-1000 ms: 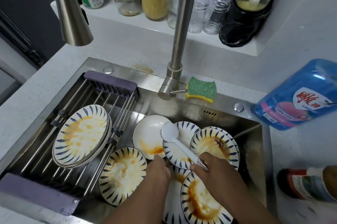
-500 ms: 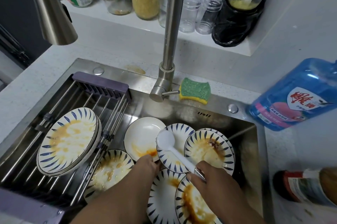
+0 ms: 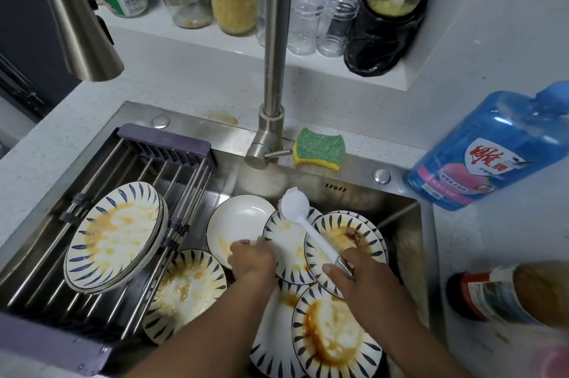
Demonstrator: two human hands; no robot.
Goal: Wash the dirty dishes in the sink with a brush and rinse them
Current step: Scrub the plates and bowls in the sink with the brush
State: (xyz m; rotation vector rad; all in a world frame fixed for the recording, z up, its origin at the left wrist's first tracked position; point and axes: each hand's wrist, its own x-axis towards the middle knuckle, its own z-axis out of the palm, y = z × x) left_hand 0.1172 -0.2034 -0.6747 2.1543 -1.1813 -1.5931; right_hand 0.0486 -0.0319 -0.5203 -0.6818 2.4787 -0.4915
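Several blue-striped plates smeared with brown sauce lie overlapping in the steel sink point(image 3: 397, 223). My right hand point(image 3: 357, 282) grips the handle of a white dish brush point(image 3: 297, 205), whose head hovers over a striped plate point(image 3: 289, 242) at the sink's middle. My left hand point(image 3: 252, 260) holds the near rim of a plain white plate point(image 3: 240, 220) tilted against the others. Another dirty plate point(image 3: 332, 334) lies in front of my right wrist. A stack of dirty plates point(image 3: 114, 236) rests on the roll-up rack point(image 3: 160, 174) at the left.
The faucet point(image 3: 274, 69) rises behind the sink, its spray head point(image 3: 80, 23) hanging at upper left. A green-and-yellow sponge point(image 3: 320, 149) lies on the rim. A blue detergent bottle point(image 3: 486, 156) and a sauce bottle point(image 3: 511, 294) stand on the right counter. Jars line the back ledge.
My left hand has moved onto the white plate's near rim. The brush stays in my right hand, head still over the middle plates. The view has shifted slightly.
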